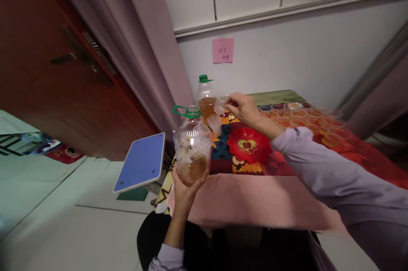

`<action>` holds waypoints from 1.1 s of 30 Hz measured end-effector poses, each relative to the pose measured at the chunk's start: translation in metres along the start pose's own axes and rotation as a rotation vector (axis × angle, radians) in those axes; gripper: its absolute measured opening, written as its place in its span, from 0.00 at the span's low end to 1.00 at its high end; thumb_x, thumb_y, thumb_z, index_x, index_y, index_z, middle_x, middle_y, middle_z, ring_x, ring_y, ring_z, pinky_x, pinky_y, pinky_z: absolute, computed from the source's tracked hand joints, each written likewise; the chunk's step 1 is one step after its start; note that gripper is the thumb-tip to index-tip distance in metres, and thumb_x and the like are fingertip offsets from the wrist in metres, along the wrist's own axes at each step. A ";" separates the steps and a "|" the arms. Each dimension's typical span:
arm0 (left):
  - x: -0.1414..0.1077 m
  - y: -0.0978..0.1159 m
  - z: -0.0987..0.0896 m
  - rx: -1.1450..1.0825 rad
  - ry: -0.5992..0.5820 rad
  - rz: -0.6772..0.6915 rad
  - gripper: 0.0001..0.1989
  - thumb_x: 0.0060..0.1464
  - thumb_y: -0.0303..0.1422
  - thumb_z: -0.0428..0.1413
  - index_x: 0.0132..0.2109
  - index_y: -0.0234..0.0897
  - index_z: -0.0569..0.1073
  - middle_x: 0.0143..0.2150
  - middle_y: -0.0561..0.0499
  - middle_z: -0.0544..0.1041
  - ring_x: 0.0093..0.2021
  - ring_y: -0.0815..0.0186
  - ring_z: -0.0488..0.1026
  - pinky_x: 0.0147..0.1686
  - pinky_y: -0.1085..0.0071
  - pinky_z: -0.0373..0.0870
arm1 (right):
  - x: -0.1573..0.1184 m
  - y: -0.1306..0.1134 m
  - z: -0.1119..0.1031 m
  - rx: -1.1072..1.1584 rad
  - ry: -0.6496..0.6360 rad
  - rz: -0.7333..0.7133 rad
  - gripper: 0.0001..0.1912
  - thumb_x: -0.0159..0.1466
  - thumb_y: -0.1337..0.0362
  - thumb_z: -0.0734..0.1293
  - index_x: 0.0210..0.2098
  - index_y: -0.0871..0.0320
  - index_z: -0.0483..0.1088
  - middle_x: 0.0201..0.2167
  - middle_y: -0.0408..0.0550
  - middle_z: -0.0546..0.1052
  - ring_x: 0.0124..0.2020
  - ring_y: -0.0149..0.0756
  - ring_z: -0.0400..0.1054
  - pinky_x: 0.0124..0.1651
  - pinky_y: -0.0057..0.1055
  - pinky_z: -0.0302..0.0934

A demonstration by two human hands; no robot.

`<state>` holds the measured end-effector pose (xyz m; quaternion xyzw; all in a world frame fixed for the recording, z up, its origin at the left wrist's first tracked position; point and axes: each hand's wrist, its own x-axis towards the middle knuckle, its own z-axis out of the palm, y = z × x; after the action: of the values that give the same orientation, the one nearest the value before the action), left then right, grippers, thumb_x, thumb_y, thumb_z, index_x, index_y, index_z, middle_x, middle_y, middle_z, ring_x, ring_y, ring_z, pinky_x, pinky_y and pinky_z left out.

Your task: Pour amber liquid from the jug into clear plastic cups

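Observation:
My left hand (185, 196) is wrapped round the lower part of a clear plastic jug (194, 147) with a green handle ring. Its mouth is uncapped, and brownish liquid shows low inside. A clear plastic cup (219, 104) is pinched in the fingers of my right hand (240, 107), above the table. Just below it stand more clear cups (214, 124), seemingly nested in a stack. Behind them is a second jug (206, 96), with a green cap and amber liquid. A red scalloped plate (250, 145) with a gold heart lies under my right forearm.
Several rows of cups with orange or dark contents (299, 120) fill the table's right side. A pink cloth (255, 196) covers the front edge. To the left are a small blue-topped table (140, 161) and a brown door (47, 49). A pink note (223, 50) hangs on the wall.

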<state>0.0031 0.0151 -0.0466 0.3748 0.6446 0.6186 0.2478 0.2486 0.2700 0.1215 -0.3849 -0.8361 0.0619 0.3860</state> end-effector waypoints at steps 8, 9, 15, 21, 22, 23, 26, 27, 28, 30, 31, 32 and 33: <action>0.002 0.003 0.001 -0.039 -0.016 0.014 0.63 0.37 0.41 0.80 0.76 0.52 0.57 0.75 0.40 0.69 0.76 0.41 0.68 0.77 0.37 0.59 | -0.134 0.051 -0.008 -0.097 -0.197 0.064 0.08 0.72 0.67 0.68 0.43 0.54 0.81 0.51 0.56 0.84 0.48 0.47 0.79 0.48 0.38 0.70; 0.001 0.003 0.001 -0.036 -0.021 0.015 0.63 0.38 0.41 0.80 0.77 0.53 0.57 0.76 0.40 0.68 0.76 0.40 0.67 0.77 0.37 0.59 | -0.144 0.055 -0.003 -0.115 -0.215 0.095 0.08 0.72 0.67 0.68 0.43 0.54 0.82 0.53 0.56 0.84 0.48 0.47 0.80 0.48 0.38 0.71; -0.001 0.008 0.003 -0.011 -0.023 0.019 0.63 0.39 0.41 0.80 0.77 0.49 0.57 0.76 0.38 0.68 0.77 0.39 0.65 0.78 0.38 0.57 | -0.154 0.067 0.013 -0.152 -0.253 0.158 0.09 0.74 0.65 0.68 0.47 0.54 0.82 0.57 0.56 0.83 0.50 0.47 0.81 0.49 0.38 0.75; 0.001 0.006 0.003 0.039 0.015 0.028 0.67 0.32 0.41 0.81 0.77 0.51 0.56 0.76 0.39 0.67 0.78 0.42 0.64 0.78 0.40 0.56 | -0.162 0.059 0.003 -0.210 -0.175 0.167 0.20 0.72 0.59 0.71 0.62 0.53 0.79 0.67 0.57 0.78 0.54 0.52 0.81 0.47 0.42 0.78; 0.002 0.006 0.002 0.055 0.023 0.026 0.68 0.31 0.41 0.81 0.77 0.49 0.57 0.75 0.38 0.68 0.77 0.42 0.65 0.78 0.40 0.56 | -0.164 0.054 0.001 -0.210 -0.125 0.178 0.23 0.72 0.56 0.72 0.64 0.53 0.78 0.69 0.58 0.77 0.54 0.53 0.81 0.46 0.43 0.78; 0.002 0.005 0.002 0.066 0.026 0.025 0.68 0.30 0.41 0.81 0.76 0.48 0.57 0.74 0.38 0.69 0.76 0.42 0.66 0.78 0.41 0.57 | -0.166 0.048 -0.001 -0.190 -0.060 0.185 0.25 0.71 0.54 0.72 0.65 0.54 0.77 0.69 0.60 0.77 0.55 0.54 0.81 0.47 0.45 0.79; 0.002 0.005 0.002 0.076 0.027 0.024 0.63 0.33 0.41 0.80 0.75 0.46 0.60 0.72 0.38 0.72 0.74 0.43 0.70 0.76 0.42 0.61 | -0.171 0.025 0.002 0.017 0.150 0.168 0.25 0.72 0.50 0.72 0.63 0.56 0.78 0.64 0.61 0.80 0.54 0.53 0.81 0.51 0.46 0.78; 0.002 0.005 0.003 0.078 0.033 0.018 0.62 0.34 0.41 0.80 0.74 0.46 0.61 0.71 0.39 0.73 0.73 0.43 0.71 0.75 0.42 0.62 | -0.173 0.015 0.008 0.120 0.195 0.163 0.22 0.72 0.51 0.72 0.61 0.55 0.79 0.60 0.60 0.82 0.50 0.50 0.81 0.50 0.44 0.78; 0.002 0.006 0.003 0.079 0.043 0.012 0.61 0.34 0.41 0.80 0.73 0.46 0.62 0.70 0.39 0.74 0.72 0.43 0.72 0.75 0.42 0.63 | -0.174 0.004 0.016 0.230 0.216 0.166 0.19 0.73 0.52 0.71 0.58 0.55 0.80 0.54 0.59 0.84 0.45 0.46 0.81 0.48 0.41 0.78; 0.002 0.007 0.004 0.064 0.053 0.000 0.61 0.32 0.41 0.80 0.72 0.44 0.62 0.68 0.39 0.75 0.69 0.44 0.74 0.74 0.43 0.65 | -0.179 -0.017 0.038 0.447 0.182 0.212 0.15 0.72 0.53 0.72 0.53 0.54 0.81 0.42 0.52 0.84 0.33 0.38 0.77 0.39 0.36 0.75; 0.002 0.007 0.004 0.051 0.045 -0.004 0.60 0.32 0.41 0.80 0.71 0.44 0.63 0.68 0.39 0.75 0.69 0.45 0.75 0.73 0.43 0.66 | -0.182 -0.027 0.051 0.556 0.141 0.251 0.16 0.71 0.53 0.73 0.52 0.55 0.81 0.37 0.49 0.82 0.29 0.35 0.75 0.35 0.34 0.73; 0.002 0.009 0.004 0.039 0.033 -0.005 0.59 0.32 0.41 0.80 0.70 0.44 0.63 0.68 0.39 0.75 0.69 0.46 0.75 0.73 0.43 0.66 | -0.184 -0.037 0.065 0.668 0.086 0.299 0.18 0.69 0.53 0.74 0.55 0.55 0.80 0.35 0.47 0.81 0.27 0.34 0.73 0.33 0.32 0.72; 0.001 0.010 0.005 0.030 0.020 -0.006 0.58 0.33 0.42 0.80 0.70 0.44 0.63 0.68 0.38 0.75 0.69 0.46 0.75 0.73 0.43 0.66 | -0.187 -0.045 0.078 0.772 0.032 0.347 0.23 0.68 0.52 0.75 0.58 0.54 0.78 0.37 0.47 0.82 0.27 0.33 0.73 0.32 0.31 0.72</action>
<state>0.0077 0.0187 -0.0370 0.3704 0.6572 0.6119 0.2377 0.2435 0.1243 -0.0260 -0.3481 -0.6681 0.4285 0.4988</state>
